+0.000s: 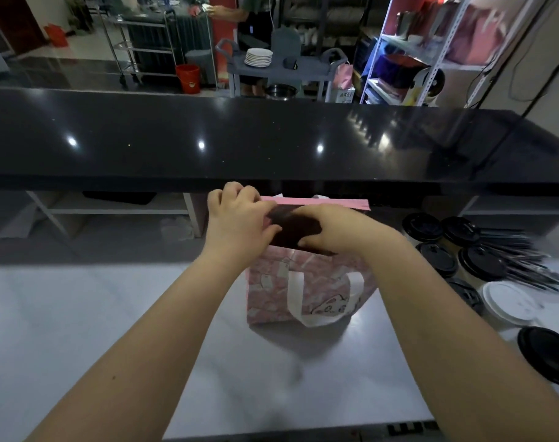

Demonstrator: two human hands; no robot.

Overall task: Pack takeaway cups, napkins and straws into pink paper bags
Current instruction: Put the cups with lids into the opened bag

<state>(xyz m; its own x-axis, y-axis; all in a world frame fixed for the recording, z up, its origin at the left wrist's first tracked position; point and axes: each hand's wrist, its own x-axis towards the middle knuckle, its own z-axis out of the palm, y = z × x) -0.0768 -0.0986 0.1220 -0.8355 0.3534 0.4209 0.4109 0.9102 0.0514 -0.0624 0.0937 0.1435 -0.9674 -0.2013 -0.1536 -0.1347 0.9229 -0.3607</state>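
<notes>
Across the lower half of the frame runs the pale surface (112,314), and at its centre stands our pink paper bag (303,288), upright, its white handle hanging down the near face. At the right edge we have a cluster of black-lidded takeaway cups (437,237) beside a heap of dark straws (527,260), all unpacked. At the bag's mouth our left hand (236,224) pinches the left rim, while our right hand (338,231) grasps a dark object we cannot identify. We judge we are loading the bag; next comes reaching right for another item.
</notes>
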